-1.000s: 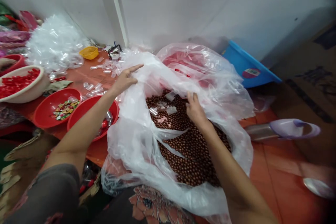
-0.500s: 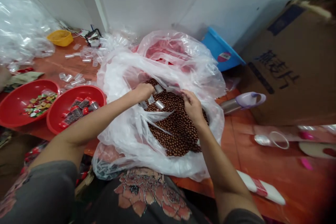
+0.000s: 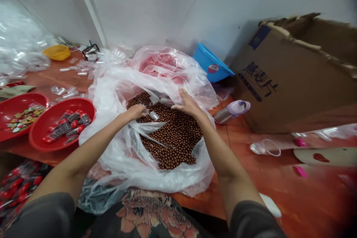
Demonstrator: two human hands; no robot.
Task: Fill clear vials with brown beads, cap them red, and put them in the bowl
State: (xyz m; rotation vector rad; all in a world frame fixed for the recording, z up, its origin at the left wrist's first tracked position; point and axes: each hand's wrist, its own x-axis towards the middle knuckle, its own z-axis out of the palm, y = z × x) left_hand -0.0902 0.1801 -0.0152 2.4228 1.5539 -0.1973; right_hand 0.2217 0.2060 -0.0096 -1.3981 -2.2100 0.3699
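A large clear plastic bag [image 3: 111,96] lies gathered open on the orange tabletop, full of glossy brown beads [image 3: 173,137]. My left hand [image 3: 136,112] is curled just above the beads, with its fingertips close to a small clear plastic piece [image 3: 154,115]. I cannot tell whether those fingers grip it. My right hand [image 3: 187,105] lies flat with its fingers spread, at the far edge of the beads and against the bag's inner wall. It holds nothing.
Two red bowls [image 3: 67,100] of wrapped sweets stand left of the bag. Small clear tubes lie scattered behind them near a yellow bowl [image 3: 57,52]. A blue basin [image 3: 208,61], a steel flask [image 3: 231,112] and a large cardboard box [image 3: 281,78] stand to the right.
The view has swung right, bringing more of the box into sight. My right hand has opened and spread flat, and my left hand has moved lower over the beads.
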